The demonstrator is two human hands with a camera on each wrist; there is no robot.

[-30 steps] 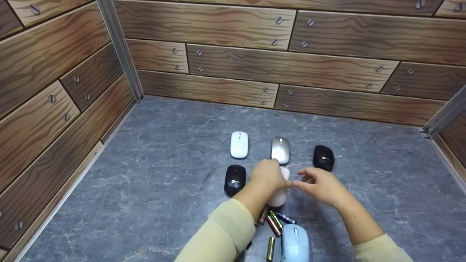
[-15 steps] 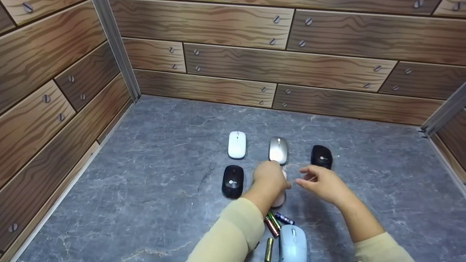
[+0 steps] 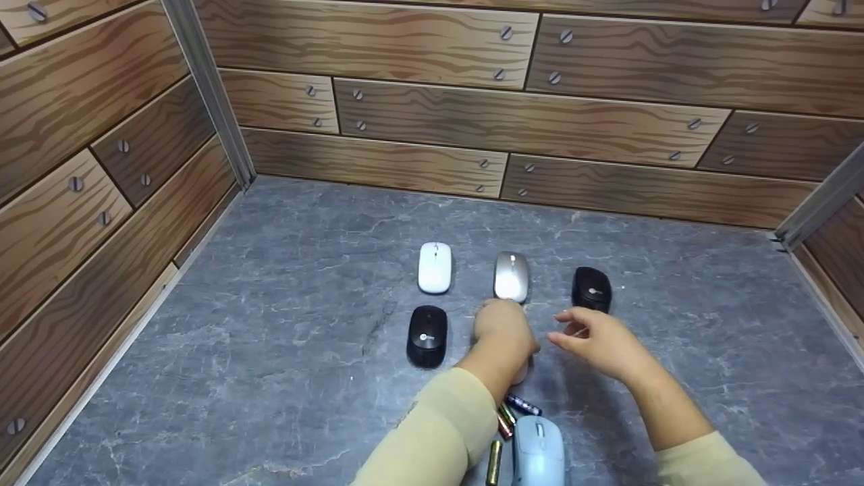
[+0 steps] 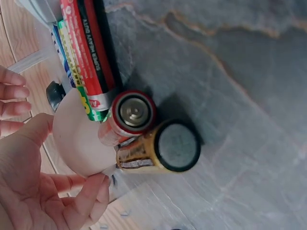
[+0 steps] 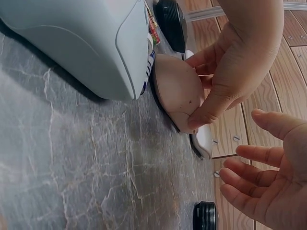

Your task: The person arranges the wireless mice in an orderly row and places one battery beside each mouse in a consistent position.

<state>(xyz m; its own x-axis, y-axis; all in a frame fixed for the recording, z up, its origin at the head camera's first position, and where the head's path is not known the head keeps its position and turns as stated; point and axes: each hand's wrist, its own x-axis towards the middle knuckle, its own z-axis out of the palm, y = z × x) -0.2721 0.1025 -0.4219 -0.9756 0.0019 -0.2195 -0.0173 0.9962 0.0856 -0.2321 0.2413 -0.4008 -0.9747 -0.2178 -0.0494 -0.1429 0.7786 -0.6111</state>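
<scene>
We see the left hand [image 3: 503,334] reaching forward from a cream sleeve [image 3: 432,432], palm down, its fingers and thumb curled around the pink mouse [image 5: 178,91] and pinching its sides; the right-wrist view shows the thumb pressing the mouse's edge while the mouse sits flat on the grey desk [image 3: 270,324]. The right hand [image 3: 597,341] hovers just beside it, fingers spread and loosely bent, holding nothing and not touching the mouse.

From the head view we can make out almost none of the pink mouse, since the left hand covers it; only a sliver shows below the wrist. The batteries [image 3: 507,413] lie partly hidden behind the left sleeve, just behind the pink mouse; the left-wrist view shows them close up, a red one [image 4: 128,115] and a gold one [image 4: 160,148] end-on. The light blue mouse [image 3: 538,451] is cut off by the bottom edge.

Around the hands stand a black mouse [image 3: 426,335] to the left, a silver mouse [image 3: 511,277] just ahead of the left hand, a white mouse [image 3: 434,267] and another black mouse [image 3: 591,289] near the right hand. Beyond the mice the desk lies open up to the wood-patterned walls [image 3: 472,108], with wide room on the left and right.
</scene>
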